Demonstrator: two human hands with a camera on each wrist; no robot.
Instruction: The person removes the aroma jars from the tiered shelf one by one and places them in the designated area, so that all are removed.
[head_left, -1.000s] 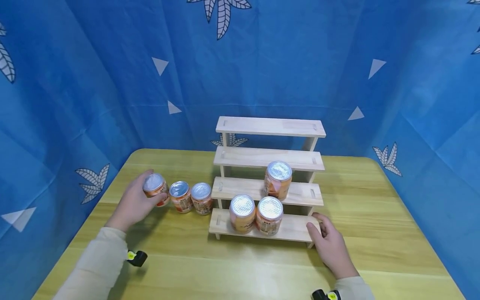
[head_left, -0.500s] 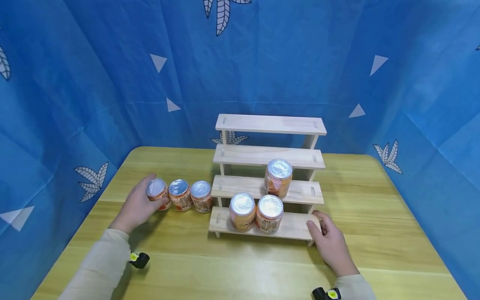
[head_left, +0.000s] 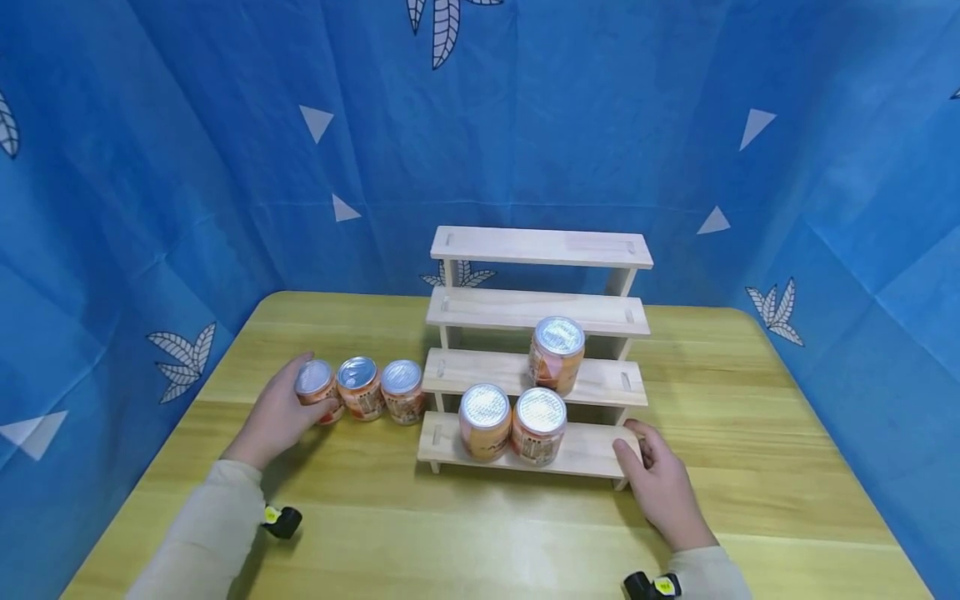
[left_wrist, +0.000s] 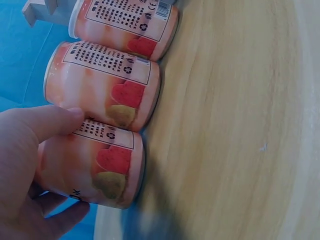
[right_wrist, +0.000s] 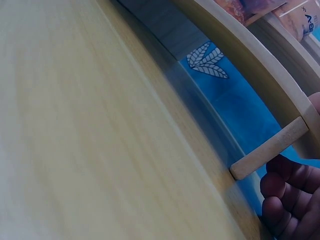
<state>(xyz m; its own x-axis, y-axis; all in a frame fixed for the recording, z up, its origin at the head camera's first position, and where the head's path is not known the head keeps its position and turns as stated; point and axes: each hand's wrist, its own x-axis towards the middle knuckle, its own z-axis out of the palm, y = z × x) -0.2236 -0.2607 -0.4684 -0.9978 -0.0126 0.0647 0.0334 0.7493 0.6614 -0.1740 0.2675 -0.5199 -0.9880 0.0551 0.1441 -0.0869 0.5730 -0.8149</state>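
Observation:
My left hand (head_left: pixel 276 417) grips an orange-labelled can (left_wrist: pixel 95 172) with a silver lid, thumb on one side and fingers round the other. The can stands at the left end of a row on the table, close beside a second can (head_left: pixel 361 389) and a third can (head_left: pixel 403 392). At the right end of the lowest step of a pale wooden four-step rack (head_left: pixel 592 450), my right hand (head_left: pixel 662 487) pinches the board, thumb on top and fingers curled beneath. In the right wrist view those fingers (right_wrist: pixel 285 192) lie by the rack's short leg.
Two cans, one left (head_left: pixel 484 425) and one right (head_left: pixel 538 427), stand side by side on the lowest step. Another can (head_left: pixel 557 357) is on the second step. A blue patterned curtain (head_left: pixel 480 125) encloses the wooden table (head_left: pixel 450 533) at the back and sides.
My left hand has moved the can it holds slightly right and down, up beside the second can. The right hand keeps its grip on the rack; the head view has shifted slightly.

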